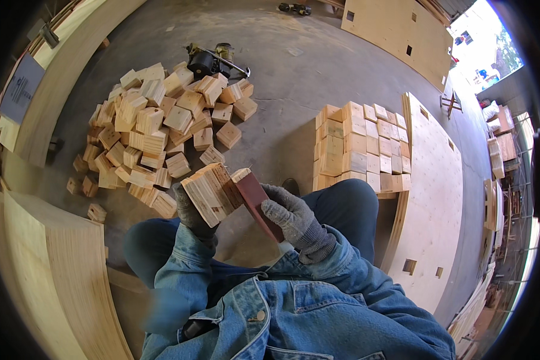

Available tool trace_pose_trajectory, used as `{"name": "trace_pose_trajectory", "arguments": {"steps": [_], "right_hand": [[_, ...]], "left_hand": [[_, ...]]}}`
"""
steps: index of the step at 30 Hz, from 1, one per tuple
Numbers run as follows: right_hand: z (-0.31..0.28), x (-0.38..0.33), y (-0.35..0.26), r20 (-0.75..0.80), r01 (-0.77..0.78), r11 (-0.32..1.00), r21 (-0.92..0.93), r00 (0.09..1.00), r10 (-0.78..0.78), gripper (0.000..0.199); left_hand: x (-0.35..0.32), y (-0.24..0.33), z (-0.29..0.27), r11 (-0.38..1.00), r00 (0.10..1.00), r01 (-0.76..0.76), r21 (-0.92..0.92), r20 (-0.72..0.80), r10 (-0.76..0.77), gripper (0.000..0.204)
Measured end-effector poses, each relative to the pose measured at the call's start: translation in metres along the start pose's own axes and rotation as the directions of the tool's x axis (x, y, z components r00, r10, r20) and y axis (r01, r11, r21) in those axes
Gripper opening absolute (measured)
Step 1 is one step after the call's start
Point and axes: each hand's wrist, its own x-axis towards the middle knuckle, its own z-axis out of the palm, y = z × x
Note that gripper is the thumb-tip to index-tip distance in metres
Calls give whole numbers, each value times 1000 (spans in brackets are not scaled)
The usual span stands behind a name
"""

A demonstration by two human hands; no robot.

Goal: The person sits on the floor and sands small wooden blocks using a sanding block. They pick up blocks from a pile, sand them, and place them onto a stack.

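My left hand (192,215), in a grey knit glove, is closed around a pale layered wooden block (209,195) in front of my chest. In my gloved right hand (295,219) is a long, flat sanding block (259,203) with a reddish-brown face and a pale wood end. Its upper part lies against the right side of the wooden block, or very close to it; contact is hard to tell. My right thumb lies along the reddish-brown face, while the other fingers are mostly hidden behind it.
Ahead to the left lies a loose heap of wooden blocks (153,120), with a black tool (207,60) behind it. To the right, more blocks stand in a neat stack (366,144) beside a long plywood panel (432,198) with square holes. Stacked boards (60,252) border my left side.
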Motion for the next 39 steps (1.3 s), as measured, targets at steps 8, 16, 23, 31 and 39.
{"name": "trace_pose_trajectory", "arguments": {"steps": [8,16,23,31,39], "right_hand": [[8,35,-65,-91,339,927,161,940,-328,54],[-13,37,-46,-182,301,948,106,943,-279,61],[-8,41,-21,-7,240,969,55,971,-240,62],[-8,46,-35,77,386,839,-383,919,-387,63],[-19,40,-67,209,438,598,-671,886,-414,58]], "left_hand": [[-8,-17,-9,966,989,128,223,-98,-109,99],[1,-3,-3,979,978,169,-113,142,-152,107],[-4,-5,-1,953,969,215,-214,170,-180,109],[-10,-3,6,972,962,234,-36,154,-226,61],[-14,-2,-6,946,953,302,-120,22,-302,104]]}}
